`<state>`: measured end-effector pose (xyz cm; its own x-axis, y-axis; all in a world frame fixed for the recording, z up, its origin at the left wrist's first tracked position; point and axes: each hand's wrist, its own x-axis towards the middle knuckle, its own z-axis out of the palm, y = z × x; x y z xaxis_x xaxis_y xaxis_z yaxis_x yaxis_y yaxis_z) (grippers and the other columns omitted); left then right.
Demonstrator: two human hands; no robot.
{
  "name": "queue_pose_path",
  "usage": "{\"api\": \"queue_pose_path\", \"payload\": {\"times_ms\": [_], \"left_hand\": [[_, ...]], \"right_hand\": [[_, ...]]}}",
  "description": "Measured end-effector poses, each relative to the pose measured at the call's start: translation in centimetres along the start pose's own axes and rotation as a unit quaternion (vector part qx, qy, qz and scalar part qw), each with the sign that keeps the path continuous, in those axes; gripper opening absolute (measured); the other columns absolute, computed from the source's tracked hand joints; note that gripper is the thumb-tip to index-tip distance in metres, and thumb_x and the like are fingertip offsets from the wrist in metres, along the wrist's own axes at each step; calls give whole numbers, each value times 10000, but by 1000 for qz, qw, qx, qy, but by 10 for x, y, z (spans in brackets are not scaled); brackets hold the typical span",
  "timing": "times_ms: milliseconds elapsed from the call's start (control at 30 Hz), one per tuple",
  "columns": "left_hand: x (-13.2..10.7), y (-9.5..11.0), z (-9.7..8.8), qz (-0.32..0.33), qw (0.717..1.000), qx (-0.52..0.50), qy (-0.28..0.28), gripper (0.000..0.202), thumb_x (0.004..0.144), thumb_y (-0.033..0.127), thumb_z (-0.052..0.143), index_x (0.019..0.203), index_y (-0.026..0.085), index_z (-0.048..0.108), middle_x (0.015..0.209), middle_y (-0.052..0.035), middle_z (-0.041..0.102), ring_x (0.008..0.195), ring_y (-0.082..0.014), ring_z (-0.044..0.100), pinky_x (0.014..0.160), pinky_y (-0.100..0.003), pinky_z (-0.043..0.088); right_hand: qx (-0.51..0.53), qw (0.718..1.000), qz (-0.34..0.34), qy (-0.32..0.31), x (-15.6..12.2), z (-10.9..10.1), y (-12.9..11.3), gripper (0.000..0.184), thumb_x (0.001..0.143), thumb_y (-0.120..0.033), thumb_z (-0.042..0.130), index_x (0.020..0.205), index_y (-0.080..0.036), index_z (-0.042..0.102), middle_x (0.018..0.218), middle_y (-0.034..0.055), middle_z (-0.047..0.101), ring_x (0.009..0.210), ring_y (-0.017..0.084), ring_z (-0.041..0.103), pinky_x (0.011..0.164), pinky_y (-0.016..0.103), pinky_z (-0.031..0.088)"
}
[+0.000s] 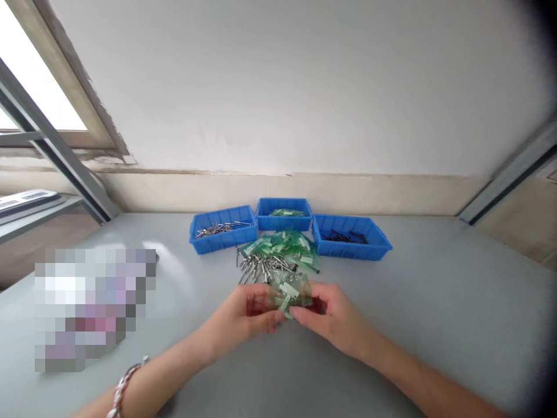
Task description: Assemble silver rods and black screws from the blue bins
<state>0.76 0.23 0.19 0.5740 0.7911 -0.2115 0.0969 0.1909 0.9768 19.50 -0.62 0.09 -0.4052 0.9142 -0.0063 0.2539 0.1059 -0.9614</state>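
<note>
Between my two hands is a small green translucent plastic bag with pale pieces showing inside it. My left hand pinches its left and lower side between thumb and fingers. On the other side, my right hand grips the bag's right edge, thumb near the left thumb. Just beyond the hands lies a loose pile of silver metal pins, which look like screws or rivets. Behind that pile rests a heap of similar green bags.
Three blue bins stand at the back: the left bin holds silver pins, the middle bin green bags, the right bin dark pins. A blurred-out item lies at left on the grey table. Metal frame posts flank both sides.
</note>
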Motion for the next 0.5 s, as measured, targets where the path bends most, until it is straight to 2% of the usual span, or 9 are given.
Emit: {"api": "queue_pose_path", "payload": {"times_ms": [267,500], "left_hand": [[0,0,1,9,1000,10,-14,245,754,269,665,924,104,604,735,-17,573,657,-97,509,637,-234,426],[1,-5,-2,20,1000,6,-10,207,770,289,648,877,124,581,742,-12,584,674,-104,530,649,-238,438]], "right_hand": [[27,1000,14,3,0,0,3,124,723,-220,542,761,-123,608,702,10,542,656,138,466,597,259,364],[4,999,21,26,1,-2,1,150,712,-264,560,724,-125,617,642,-6,513,614,126,430,567,251,343]]}}
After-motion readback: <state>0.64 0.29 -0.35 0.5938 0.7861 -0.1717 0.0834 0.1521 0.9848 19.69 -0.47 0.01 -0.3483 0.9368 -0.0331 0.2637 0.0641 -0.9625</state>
